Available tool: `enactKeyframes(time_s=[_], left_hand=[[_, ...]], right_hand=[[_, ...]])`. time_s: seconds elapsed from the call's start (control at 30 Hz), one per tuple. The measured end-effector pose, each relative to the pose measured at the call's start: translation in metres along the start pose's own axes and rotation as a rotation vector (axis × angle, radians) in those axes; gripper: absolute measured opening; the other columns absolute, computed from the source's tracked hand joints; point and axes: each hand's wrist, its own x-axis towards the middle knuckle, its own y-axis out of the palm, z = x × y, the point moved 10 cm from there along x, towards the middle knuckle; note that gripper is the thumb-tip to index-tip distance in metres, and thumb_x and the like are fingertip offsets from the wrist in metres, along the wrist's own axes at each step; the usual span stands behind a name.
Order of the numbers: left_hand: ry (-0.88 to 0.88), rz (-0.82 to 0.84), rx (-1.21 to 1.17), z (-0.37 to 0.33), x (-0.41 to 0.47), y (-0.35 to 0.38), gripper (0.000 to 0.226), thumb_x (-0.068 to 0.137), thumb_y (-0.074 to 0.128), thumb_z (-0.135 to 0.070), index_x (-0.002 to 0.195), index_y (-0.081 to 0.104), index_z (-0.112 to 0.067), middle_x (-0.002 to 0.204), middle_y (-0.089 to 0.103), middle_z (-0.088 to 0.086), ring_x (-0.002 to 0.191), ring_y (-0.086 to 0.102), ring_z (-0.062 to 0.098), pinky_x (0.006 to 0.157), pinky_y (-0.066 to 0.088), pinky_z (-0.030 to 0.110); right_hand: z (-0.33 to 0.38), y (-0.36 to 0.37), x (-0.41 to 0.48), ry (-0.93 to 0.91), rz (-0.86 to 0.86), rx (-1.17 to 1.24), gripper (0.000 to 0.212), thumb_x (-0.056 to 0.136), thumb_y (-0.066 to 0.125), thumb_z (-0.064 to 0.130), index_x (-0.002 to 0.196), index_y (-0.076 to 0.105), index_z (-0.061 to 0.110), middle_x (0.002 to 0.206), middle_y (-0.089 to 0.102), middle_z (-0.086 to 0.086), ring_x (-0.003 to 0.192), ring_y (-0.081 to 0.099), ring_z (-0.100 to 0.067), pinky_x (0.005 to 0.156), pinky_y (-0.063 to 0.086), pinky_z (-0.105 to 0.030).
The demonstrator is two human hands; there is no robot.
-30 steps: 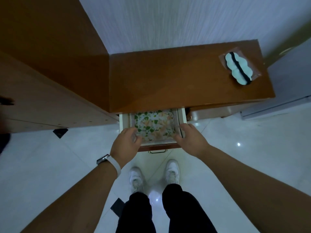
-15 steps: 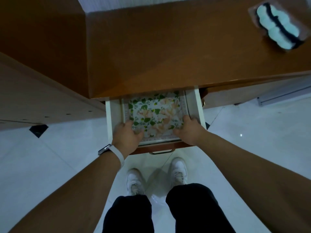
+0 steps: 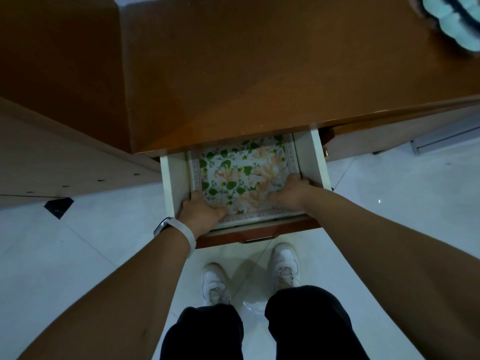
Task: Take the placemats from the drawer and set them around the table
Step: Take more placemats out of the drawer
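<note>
Drawer [image 3: 309,157] open. Left hand [image 3: 201,213] grips floral placemats [image 3: 241,175] at 7 o'clock corner; right hand [image 3: 292,192] grips 4 o'clock edge.

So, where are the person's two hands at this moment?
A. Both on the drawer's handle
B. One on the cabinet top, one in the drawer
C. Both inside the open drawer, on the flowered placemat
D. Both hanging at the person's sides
C: the left hand and the right hand both lie on the near corners of the flowered placemat inside the open drawer.
</note>
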Motion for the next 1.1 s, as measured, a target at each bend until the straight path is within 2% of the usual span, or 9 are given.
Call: enactKeyframes(time_s=[0.13,0.27,0.4,0.47,0.6,0.7,0.77,0.93,1.1], left_hand=[[-0.013,0.040,0.084,-0.006,0.004,0.004,0.111,0.069,0.074,-0.062,0.153,0.016,-0.018,0.154,0.022,0.013,0.138,0.034,0.035,0.110,0.037,0.045],[0.011,-0.037,0.028,-0.005,0.003,0.001,0.098,0.068,0.078,-0.054,0.145,0.030,-0.016,0.147,0.032,0.015,0.130,0.042,0.036,0.106,0.042,0.045],[-0.036,-0.053,-0.008,-0.007,0.001,0.000,0.098,0.074,0.077,-0.050,0.150,0.024,-0.018,0.151,0.025,0.012,0.136,0.035,0.036,0.110,0.037,0.044],[-0.046,-0.075,-0.050,-0.008,0.002,-0.001,0.095,0.074,0.076,-0.048,0.149,0.027,-0.018,0.151,0.027,0.012,0.135,0.037,0.037,0.109,0.039,0.046],[-0.008,-0.178,-0.161,-0.007,-0.004,-0.009,0.073,0.076,0.074,-0.034,0.140,0.045,-0.013,0.144,0.040,0.014,0.122,0.050,0.035,0.102,0.046,0.044],[0.072,-0.286,-0.197,-0.013,-0.013,-0.022,0.053,0.079,0.071,-0.029,0.127,0.058,-0.012,0.136,0.047,0.012,0.114,0.054,0.031,0.099,0.048,0.042],[0.094,-0.307,-0.226,-0.014,-0.015,-0.025,0.042,0.080,0.071,-0.025,0.119,0.063,-0.013,0.132,0.051,0.011,0.111,0.056,0.030,0.098,0.049,0.040],[0.101,-0.348,-0.517,-0.008,-0.016,-0.028,0.024,0.082,0.066,-0.006,0.100,0.061,-0.022,0.117,0.061,0.010,0.103,0.061,0.028,0.091,0.055,0.042],[0.087,-0.378,-0.795,-0.007,-0.025,-0.028,0.034,0.086,0.054,0.007,0.104,0.062,-0.020,0.118,0.061,0.007,0.105,0.062,0.026,0.089,0.056,0.044]], right_hand=[[0.005,0.004,0.003,0.023,-0.009,-0.071,0.094,0.092,0.049,0.060,0.154,0.001,0.008,0.158,0.008,-0.023,0.143,0.021,-0.042,0.114,0.025,-0.047],[0.005,0.004,0.002,0.009,-0.075,0.006,0.083,0.093,0.055,0.049,0.150,0.011,0.008,0.151,0.014,-0.024,0.135,0.034,-0.039,0.105,0.037,-0.042],[0.002,0.001,-0.001,-0.028,-0.143,0.065,0.078,0.089,0.062,0.045,0.146,0.021,0.011,0.146,0.023,-0.022,0.134,0.033,-0.042,0.108,0.035,-0.048],[0.001,-0.007,-0.004,-0.073,-0.212,0.137,0.070,0.088,0.066,0.034,0.143,0.029,0.009,0.143,0.030,-0.022,0.131,0.037,-0.041,0.108,0.036,-0.047],[0.004,-0.027,-0.014,-0.205,-0.373,0.306,0.057,0.085,0.063,0.007,0.139,0.043,0.006,0.139,0.040,-0.019,0.124,0.047,-0.036,0.102,0.040,-0.037],[0.002,-0.029,-0.015,-0.233,-0.374,0.381,0.056,0.084,0.062,-0.001,0.138,0.046,0.004,0.140,0.041,-0.016,0.123,0.048,-0.032,0.095,0.037,-0.024],[0.002,-0.027,-0.012,-0.237,-0.328,0.359,0.055,0.085,0.062,-0.001,0.138,0.047,0.005,0.141,0.041,-0.015,0.124,0.048,-0.031,0.093,0.037,-0.022],[0.000,-0.017,-0.006,-0.228,-0.172,0.432,0.053,0.087,0.054,-0.010,0.137,0.051,0.009,0.144,0.040,-0.014,0.129,0.046,-0.031,0.100,0.045,-0.029],[0.008,-0.034,-0.023,-0.403,-0.333,0.424,0.051,0.081,0.054,-0.017,0.126,0.059,0.006,0.143,0.040,-0.011,0.135,0.039,-0.027,0.103,0.032,-0.015]])
